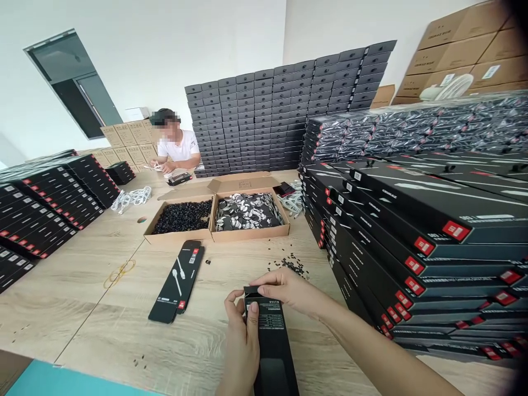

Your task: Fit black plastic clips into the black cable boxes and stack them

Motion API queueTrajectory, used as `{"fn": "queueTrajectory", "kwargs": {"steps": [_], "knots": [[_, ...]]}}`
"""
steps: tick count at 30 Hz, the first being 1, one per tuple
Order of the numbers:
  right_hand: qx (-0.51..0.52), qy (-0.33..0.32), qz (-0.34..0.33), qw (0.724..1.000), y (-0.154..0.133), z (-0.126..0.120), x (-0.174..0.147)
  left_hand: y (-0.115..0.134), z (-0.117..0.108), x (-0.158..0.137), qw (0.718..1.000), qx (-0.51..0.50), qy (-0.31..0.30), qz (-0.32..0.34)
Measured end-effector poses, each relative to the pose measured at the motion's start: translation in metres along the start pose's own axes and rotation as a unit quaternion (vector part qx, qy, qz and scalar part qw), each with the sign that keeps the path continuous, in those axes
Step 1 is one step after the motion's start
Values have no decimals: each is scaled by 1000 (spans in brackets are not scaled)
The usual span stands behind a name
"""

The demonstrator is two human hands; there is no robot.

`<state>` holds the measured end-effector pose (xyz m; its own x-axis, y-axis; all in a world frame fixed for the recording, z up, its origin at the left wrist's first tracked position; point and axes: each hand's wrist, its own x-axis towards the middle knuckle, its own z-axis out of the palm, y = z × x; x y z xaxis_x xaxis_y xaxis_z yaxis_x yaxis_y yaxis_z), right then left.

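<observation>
A long black cardboard packaging box [272,346] with fine white print stands tilted in front of me, its lower end cut off by the picture's edge. My left hand [243,335] is closed around its left side, thumb on the printed face. At the upper end, my right hand [280,289] pinches the top flap. Whether anything lies inside the box is hidden. To the left, a flat black cable box [179,280] with a printed white cable rests on the table. Small black pieces [291,267] are scattered just beyond my right hand.
Two open cartons stand ahead, one of small black parts [181,215], one of black-and-white pieces [247,212]. Black boxes are stacked high at right [371,247], left [53,203] and back [264,115]. A person [175,143] sits across the table, handling a white cable.
</observation>
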<state>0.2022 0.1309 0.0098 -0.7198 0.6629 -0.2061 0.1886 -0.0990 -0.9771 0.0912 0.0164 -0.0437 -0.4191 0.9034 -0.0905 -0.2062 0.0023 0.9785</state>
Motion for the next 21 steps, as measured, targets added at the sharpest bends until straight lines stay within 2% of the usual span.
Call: {"fn": "queueTrajectory", "kwargs": {"steps": [5,9,16,21], "knots": [[-74,38,17,996,0,4,-6,0,-2,1,1000,14,3,-7],[-106,53,-22,993,-1,8,-13,-2,-5,2,999,42,2,-10],[-71,73,-17,995,10,8,-11,-4,-5,2,999,26,-43,-9],[-99,64,-38,992,6,6,-11,-7,-1,2,1000,22,-8,4]]}}
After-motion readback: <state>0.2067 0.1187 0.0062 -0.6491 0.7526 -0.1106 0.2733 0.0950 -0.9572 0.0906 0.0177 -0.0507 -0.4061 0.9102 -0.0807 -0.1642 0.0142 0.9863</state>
